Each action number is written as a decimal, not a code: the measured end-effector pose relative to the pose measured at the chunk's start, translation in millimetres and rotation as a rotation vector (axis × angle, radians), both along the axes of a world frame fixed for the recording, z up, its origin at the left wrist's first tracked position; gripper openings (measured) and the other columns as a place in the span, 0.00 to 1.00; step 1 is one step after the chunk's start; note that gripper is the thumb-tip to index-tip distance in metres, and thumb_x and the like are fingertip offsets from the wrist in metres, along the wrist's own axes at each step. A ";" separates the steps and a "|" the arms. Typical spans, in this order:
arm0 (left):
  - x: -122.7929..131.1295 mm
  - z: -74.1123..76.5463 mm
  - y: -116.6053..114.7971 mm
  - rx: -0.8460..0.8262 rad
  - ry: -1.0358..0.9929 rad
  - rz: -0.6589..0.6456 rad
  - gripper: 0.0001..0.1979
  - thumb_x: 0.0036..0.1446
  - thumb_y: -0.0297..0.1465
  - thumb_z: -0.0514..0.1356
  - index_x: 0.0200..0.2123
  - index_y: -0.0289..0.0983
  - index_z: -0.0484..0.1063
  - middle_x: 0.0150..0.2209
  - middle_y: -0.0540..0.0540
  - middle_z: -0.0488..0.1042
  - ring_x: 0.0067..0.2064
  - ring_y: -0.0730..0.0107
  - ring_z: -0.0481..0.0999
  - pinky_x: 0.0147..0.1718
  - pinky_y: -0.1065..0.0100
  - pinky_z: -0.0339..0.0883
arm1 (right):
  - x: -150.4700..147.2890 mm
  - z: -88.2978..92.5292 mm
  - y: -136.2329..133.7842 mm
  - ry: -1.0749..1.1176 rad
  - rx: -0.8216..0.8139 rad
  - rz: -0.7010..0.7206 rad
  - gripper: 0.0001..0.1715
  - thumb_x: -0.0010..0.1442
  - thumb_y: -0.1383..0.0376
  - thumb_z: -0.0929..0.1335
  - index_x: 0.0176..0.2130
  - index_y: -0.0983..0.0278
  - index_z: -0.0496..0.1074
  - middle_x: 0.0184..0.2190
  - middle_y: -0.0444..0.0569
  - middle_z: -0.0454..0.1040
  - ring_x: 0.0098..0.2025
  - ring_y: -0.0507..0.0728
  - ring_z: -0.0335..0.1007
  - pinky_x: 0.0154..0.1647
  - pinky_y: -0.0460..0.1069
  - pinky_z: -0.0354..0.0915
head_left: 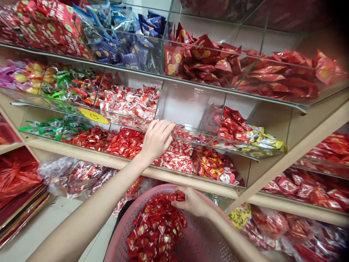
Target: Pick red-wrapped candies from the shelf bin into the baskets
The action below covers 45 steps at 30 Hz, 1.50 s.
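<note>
My left hand (158, 138) rests at the clear front panel (128, 120) of the middle shelf, its fingers bent over the top edge near an upright divider. Behind it is a compartment with a bare pale back wall (180, 102). My right hand (192, 202) reaches into a pink perforated plastic basket (209, 236), fingers closed on some red-wrapped candies (177, 196). A heap of the same shiny red candies (156, 229) lies in the basket's left half. The fingertips of my right hand are partly hidden among the wrappers.
Red-and-white candies (133, 102) fill the compartment left of my left hand. Red packets (204, 54) and blue packets (122, 43) lie on the upper shelf. A yellow tag (93, 115) reads 15. Bagged candies (81, 178) sit under the wooden ledge (174, 176).
</note>
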<state>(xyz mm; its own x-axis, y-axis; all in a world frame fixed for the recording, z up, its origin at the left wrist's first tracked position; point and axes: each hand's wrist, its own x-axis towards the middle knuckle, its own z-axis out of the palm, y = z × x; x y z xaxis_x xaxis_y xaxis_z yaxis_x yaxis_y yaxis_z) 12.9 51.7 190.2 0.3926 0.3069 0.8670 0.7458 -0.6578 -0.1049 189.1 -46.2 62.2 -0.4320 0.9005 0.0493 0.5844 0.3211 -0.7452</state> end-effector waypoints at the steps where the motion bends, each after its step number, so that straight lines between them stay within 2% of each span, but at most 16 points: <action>1: 0.0 0.1 0.1 0.001 0.002 0.002 0.16 0.56 0.25 0.47 0.47 0.35 0.65 0.44 0.44 0.70 0.50 0.66 0.64 0.52 0.60 0.52 | -1.0 -12.6 2.6 -0.080 0.001 -0.011 0.12 0.51 0.60 0.66 0.35 0.65 0.69 0.32 0.45 0.72 0.34 0.54 0.67 0.35 0.48 0.61; 3: 0.2 0.2 0.5 0.008 -0.001 0.000 0.16 0.56 0.25 0.48 0.47 0.35 0.65 0.45 0.44 0.70 0.50 0.66 0.64 0.52 0.60 0.53 | -5.1 -26.2 5.0 -0.270 0.027 -0.023 0.12 0.50 0.61 0.66 0.35 0.65 0.69 0.33 0.47 0.73 0.35 0.56 0.67 0.36 0.48 0.62; 6: 0.8 0.3 1.3 0.015 -0.016 -0.005 0.16 0.55 0.24 0.48 0.47 0.35 0.65 0.45 0.44 0.70 0.50 0.66 0.64 0.52 0.60 0.52 | -16.6 -29.2 5.3 -0.511 0.102 -0.004 0.13 0.50 0.60 0.65 0.36 0.65 0.68 0.36 0.52 0.72 0.37 0.59 0.68 0.37 0.49 0.62; 10: 1.2 0.2 1.1 0.011 -0.026 -0.018 0.16 0.55 0.25 0.48 0.47 0.35 0.65 0.45 0.44 0.70 0.50 0.66 0.64 0.52 0.59 0.53 | -33.5 -34.6 6.8 -0.625 0.168 0.032 0.15 0.52 0.60 0.65 0.39 0.65 0.66 0.41 0.53 0.69 0.38 0.58 0.68 0.36 0.49 0.62; 15: 1.1 0.5 0.0 0.007 -0.021 -0.020 0.16 0.55 0.24 0.48 0.47 0.35 0.65 0.45 0.44 0.70 0.50 0.66 0.64 0.52 0.60 0.53 | -38.0 -48.8 9.7 -0.630 0.194 0.038 0.16 0.53 0.60 0.66 0.42 0.62 0.64 0.44 0.50 0.66 0.40 0.57 0.67 0.38 0.49 0.63; 20: 1.3 0.1 0.6 0.004 -0.027 -0.024 0.17 0.55 0.24 0.48 0.47 0.36 0.65 0.45 0.44 0.70 0.50 0.66 0.64 0.52 0.60 0.53 | -31.9 -41.8 3.6 -0.527 0.155 0.024 0.16 0.54 0.61 0.66 0.42 0.63 0.61 0.43 0.50 0.66 0.42 0.58 0.66 0.40 0.50 0.62; 23: 1.7 -0.7 1.0 0.004 -0.031 -0.023 0.17 0.55 0.24 0.48 0.47 0.35 0.64 0.45 0.44 0.70 0.50 0.66 0.64 0.52 0.59 0.53 | -31.7 -41.4 -5.4 -0.462 0.135 0.074 0.17 0.53 0.61 0.66 0.42 0.63 0.60 0.43 0.50 0.67 0.42 0.58 0.66 0.40 0.49 0.62; 29: 2.1 -1.2 1.3 0.005 -0.033 -0.031 0.17 0.55 0.24 0.49 0.48 0.36 0.64 0.45 0.44 0.70 0.50 0.66 0.64 0.52 0.59 0.53 | -36.1 -59.8 -15.4 -0.525 0.176 0.174 0.21 0.50 0.58 0.69 0.42 0.63 0.60 0.43 0.49 0.65 0.38 0.57 0.67 0.35 0.49 0.62; 32: 1.7 -0.8 1.4 0.005 -0.030 -0.027 0.17 0.55 0.24 0.49 0.48 0.36 0.64 0.45 0.44 0.70 0.51 0.66 0.64 0.52 0.59 0.53 | -35.2 -60.6 -13.2 -0.495 0.152 0.147 0.22 0.49 0.56 0.69 0.40 0.63 0.61 0.42 0.49 0.65 0.38 0.56 0.66 0.36 0.48 0.62; 35: 1.5 -0.8 1.2 0.006 -0.030 -0.021 0.17 0.55 0.24 0.48 0.47 0.35 0.65 0.46 0.44 0.70 0.51 0.66 0.64 0.53 0.60 0.52 | -37.0 -53.6 -11.2 -0.421 0.124 0.086 0.22 0.50 0.52 0.67 0.39 0.63 0.61 0.40 0.48 0.66 0.39 0.55 0.65 0.38 0.48 0.61; 37: 1.6 -1.0 1.0 0.000 -0.034 -0.022 0.17 0.55 0.24 0.48 0.48 0.36 0.65 0.46 0.44 0.70 0.51 0.66 0.64 0.53 0.59 0.52 | -43.5 -49.0 -11.7 -0.416 0.158 0.104 0.22 0.51 0.50 0.66 0.39 0.63 0.61 0.40 0.48 0.66 0.39 0.55 0.65 0.37 0.48 0.61; 39: 1.8 -1.1 0.9 -0.006 -0.042 -0.029 0.17 0.55 0.24 0.48 0.48 0.36 0.65 0.46 0.44 0.70 0.51 0.66 0.64 0.53 0.59 0.52 | -54.9 -47.7 -13.2 -0.443 0.246 0.183 0.22 0.52 0.49 0.64 0.38 0.63 0.61 0.39 0.48 0.66 0.39 0.56 0.64 0.38 0.49 0.61; 42: 1.7 -0.8 0.9 -0.007 -0.046 -0.042 0.17 0.55 0.24 0.48 0.48 0.37 0.65 0.46 0.45 0.70 0.51 0.65 0.64 0.52 0.58 0.53 | -75.6 -53.4 -15.5 -0.499 0.396 0.295 0.24 0.53 0.46 0.61 0.37 0.64 0.63 0.37 0.49 0.67 0.39 0.56 0.63 0.40 0.50 0.61; 45: 1.1 0.1 0.4 -0.009 -0.038 -0.041 0.17 0.55 0.24 0.48 0.48 0.37 0.65 0.46 0.44 0.70 0.51 0.66 0.64 0.52 0.59 0.53 | -89.6 -62.5 -15.2 -0.574 0.509 0.319 0.26 0.53 0.45 0.60 0.35 0.65 0.64 0.35 0.50 0.66 0.39 0.57 0.61 0.40 0.52 0.61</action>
